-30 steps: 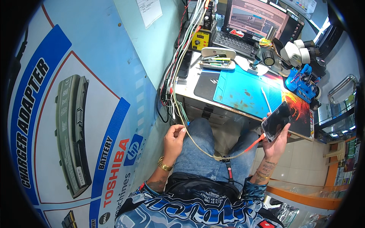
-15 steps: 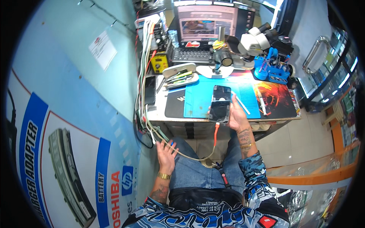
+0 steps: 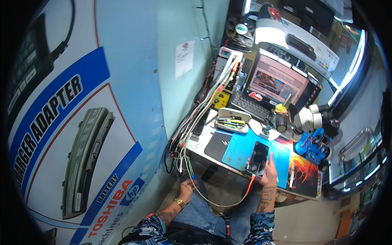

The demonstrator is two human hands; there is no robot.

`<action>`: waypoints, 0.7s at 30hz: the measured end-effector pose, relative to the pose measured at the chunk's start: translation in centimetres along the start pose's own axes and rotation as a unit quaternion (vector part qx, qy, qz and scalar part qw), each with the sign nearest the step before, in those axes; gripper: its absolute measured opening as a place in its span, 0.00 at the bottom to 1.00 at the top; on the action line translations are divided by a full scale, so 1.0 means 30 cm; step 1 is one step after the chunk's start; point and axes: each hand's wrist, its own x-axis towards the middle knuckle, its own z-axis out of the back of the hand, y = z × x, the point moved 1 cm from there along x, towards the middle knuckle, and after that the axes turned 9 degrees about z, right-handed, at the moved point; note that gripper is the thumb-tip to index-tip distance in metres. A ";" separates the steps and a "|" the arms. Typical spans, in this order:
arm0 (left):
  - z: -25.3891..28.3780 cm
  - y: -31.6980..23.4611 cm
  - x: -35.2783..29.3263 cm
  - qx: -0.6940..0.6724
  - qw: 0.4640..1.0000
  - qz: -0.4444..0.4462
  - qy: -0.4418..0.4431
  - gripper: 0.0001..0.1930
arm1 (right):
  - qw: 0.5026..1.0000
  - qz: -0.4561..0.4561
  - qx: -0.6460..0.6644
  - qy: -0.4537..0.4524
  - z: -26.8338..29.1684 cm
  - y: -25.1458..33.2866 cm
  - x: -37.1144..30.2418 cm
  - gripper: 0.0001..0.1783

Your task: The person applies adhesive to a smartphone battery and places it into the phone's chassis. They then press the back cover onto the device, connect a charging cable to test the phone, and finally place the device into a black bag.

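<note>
My right hand is wrapped round a black smartphone, screen up, above the desk's front edge. The red-orange plug end of a charging cable sits in the phone's lower end. Its pale cord sags across my lap and runs up by my left hand to the cable bundle. My left hand is closed, fingers drawn together, below the desk's left corner. A small blue tip shows just above its fingers. What it grips, if anything, is too small to make out.
A blue work mat lies on the desk with an open tool case behind it. Farther back stand a laptop, a microscope and a blue tool holder. A wall with a large poster rises close on my left.
The view has swung left and tilted, bringing more wall in. My left hand's spread fingers have closed beside the cord. My right hand keeps hold of the phone, whose screen now looks darker.
</note>
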 end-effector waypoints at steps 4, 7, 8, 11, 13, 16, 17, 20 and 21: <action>-0.077 0.010 0.000 0.104 0.992 -0.055 -0.046 0.11 | 0.999 0.015 -0.005 -0.047 0.011 0.024 -0.028 0.42; -0.073 0.023 0.008 0.071 0.996 -0.053 -0.002 0.11 | 0.998 0.013 -0.010 -0.057 0.004 0.015 -0.023 0.42; -0.061 0.029 0.015 0.039 0.998 -0.039 0.018 0.11 | 0.998 0.013 -0.014 -0.052 0.002 0.012 -0.019 0.42; -0.038 0.042 0.028 -0.023 0.997 -0.017 0.070 0.13 | 0.998 0.017 -0.036 -0.057 0.000 0.011 -0.017 0.42; -0.040 0.036 0.025 -0.020 0.996 -0.028 0.083 0.13 | 0.996 0.021 -0.050 -0.066 -0.001 0.012 -0.019 0.43; -0.059 0.000 0.002 -0.019 0.996 0.000 0.090 0.13 | 0.996 0.023 -0.053 -0.074 -0.014 0.010 -0.023 0.43; -0.061 -0.010 -0.004 -0.020 0.996 0.014 0.089 0.14 | 0.996 0.021 -0.052 -0.072 -0.012 0.012 -0.022 0.42; -0.059 0.019 0.022 -0.033 0.994 0.022 0.102 0.18 | 0.996 0.017 -0.044 -0.070 -0.002 0.009 -0.019 0.42; -0.066 0.009 0.020 -0.043 0.993 0.024 0.103 0.20 | 0.997 0.017 -0.039 -0.070 -0.007 0.009 -0.022 0.42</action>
